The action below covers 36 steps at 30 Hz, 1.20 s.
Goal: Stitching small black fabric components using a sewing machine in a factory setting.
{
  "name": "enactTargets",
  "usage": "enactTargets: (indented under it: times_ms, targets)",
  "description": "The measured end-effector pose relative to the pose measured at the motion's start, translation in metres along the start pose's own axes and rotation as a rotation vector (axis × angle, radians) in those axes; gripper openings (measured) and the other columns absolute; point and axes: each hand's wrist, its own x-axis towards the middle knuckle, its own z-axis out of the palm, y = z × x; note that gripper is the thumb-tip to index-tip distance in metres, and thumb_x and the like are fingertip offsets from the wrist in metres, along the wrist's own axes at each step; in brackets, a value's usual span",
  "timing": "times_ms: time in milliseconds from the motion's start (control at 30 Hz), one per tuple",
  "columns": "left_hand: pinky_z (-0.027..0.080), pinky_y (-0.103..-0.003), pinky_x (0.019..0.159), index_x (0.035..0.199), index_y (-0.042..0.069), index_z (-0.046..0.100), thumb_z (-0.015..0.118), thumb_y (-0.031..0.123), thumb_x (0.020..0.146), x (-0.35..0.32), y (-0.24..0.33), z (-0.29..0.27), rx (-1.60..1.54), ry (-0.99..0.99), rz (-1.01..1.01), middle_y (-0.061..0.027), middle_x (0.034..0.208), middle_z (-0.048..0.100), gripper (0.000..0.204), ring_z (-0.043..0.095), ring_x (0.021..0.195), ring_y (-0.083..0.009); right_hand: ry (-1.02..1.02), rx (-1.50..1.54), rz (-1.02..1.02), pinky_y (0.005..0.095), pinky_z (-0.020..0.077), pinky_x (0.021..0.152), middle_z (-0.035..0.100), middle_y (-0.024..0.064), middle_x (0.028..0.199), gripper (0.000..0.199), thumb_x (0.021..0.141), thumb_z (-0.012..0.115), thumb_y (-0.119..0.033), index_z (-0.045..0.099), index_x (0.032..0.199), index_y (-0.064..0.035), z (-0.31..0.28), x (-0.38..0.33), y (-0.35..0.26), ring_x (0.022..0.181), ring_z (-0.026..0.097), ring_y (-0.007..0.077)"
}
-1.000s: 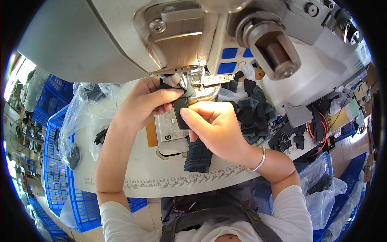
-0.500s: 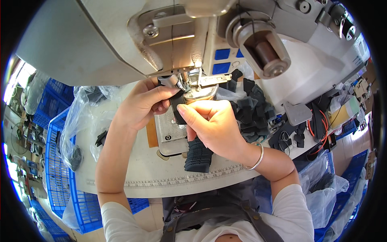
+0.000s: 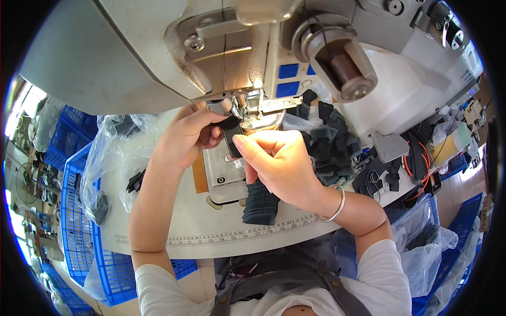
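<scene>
A small black fabric strip (image 3: 230, 138) lies between my two hands, just in front of the needle area of a sewing machine (image 3: 240, 108). My left hand (image 3: 187, 131) pinches its upper end with thumb and finger, close to the presser foot. Lower down, my right hand (image 3: 276, 160) grips the strip's near end between thumb and forefinger; a bracelet circles that wrist. Beneath the right hand a stack of ribbed dark fabric pieces (image 3: 260, 204) rests on the table, its top partly hidden by the fingers. The metal machine bed (image 3: 224, 176) shows below the strip.
Loose dark fabric pieces (image 3: 332, 145) are heaped right of the needle area. A thread spool (image 3: 345, 66) hangs from the machine head. Clear plastic bags (image 3: 105, 163) lie at the left by a blue crate (image 3: 79, 231). A printed ruler (image 3: 237, 235) runs along the table's near edge.
The strip's upper end has shifted slightly under my left fingers, which sit a little further left on it. My right hand keeps nearly the same place; the whole view has moved very slightly.
</scene>
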Motion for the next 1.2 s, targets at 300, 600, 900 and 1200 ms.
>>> enactTargets:
  times_ms: [300, 600, 900, 1200]
  targets:
    - [0.032, -0.019, 0.041, 0.071, 0.003, 0.056, 0.056, 0.013, 0.077, 0.000, -0.001, 0.002, 0.006, 0.044, -0.010, 0.0001, 0.054, 0.049, 0.012, 0.045, 0.045, -0.0060, -0.017, 0.001, 0.010, 0.0201, 0.0278, 0.039, 0.047, -0.0012, 0.047, 0.037, 0.087, 0.051, -0.020, 0.050, 0.054, -0.0019, -0.004, -0.002, 0.003, 0.042, 0.036, 0.0017]
    - [0.032, -0.019, 0.043, 0.078, 0.002, 0.058, 0.058, 0.013, 0.077, -0.002, 0.005, 0.009, 0.009, 0.096, -0.032, 0.0013, 0.056, 0.050, 0.011, 0.044, 0.046, -0.0047, -0.018, -0.021, 0.004, 0.0197, 0.0281, 0.040, 0.048, -0.0020, 0.047, 0.036, 0.087, 0.051, -0.021, 0.050, 0.056, -0.0028, -0.003, -0.001, 0.006, 0.043, 0.036, 0.0013]
    - [0.031, -0.016, 0.042, 0.078, 0.004, 0.059, 0.059, 0.014, 0.077, -0.002, 0.004, 0.002, 0.091, -0.048, -0.029, 0.0015, 0.058, 0.053, 0.009, 0.046, 0.047, -0.0031, -0.026, 0.019, 0.048, 0.0171, 0.0253, 0.037, 0.049, -0.0040, 0.048, 0.033, 0.087, 0.052, -0.021, 0.053, 0.058, -0.0055, -0.002, -0.006, 0.005, 0.041, 0.035, -0.0007]
    - [0.032, -0.017, 0.042, 0.079, 0.002, 0.057, 0.060, 0.018, 0.078, -0.011, 0.005, -0.005, 0.245, 0.047, -0.051, 0.0007, 0.057, 0.052, 0.016, 0.045, 0.046, -0.0043, -0.111, 0.006, 0.122, 0.0195, 0.0313, 0.042, 0.049, -0.0022, 0.051, 0.029, 0.086, 0.052, -0.020, 0.054, 0.063, -0.0011, -0.007, -0.007, -0.006, 0.047, 0.040, 0.0014]
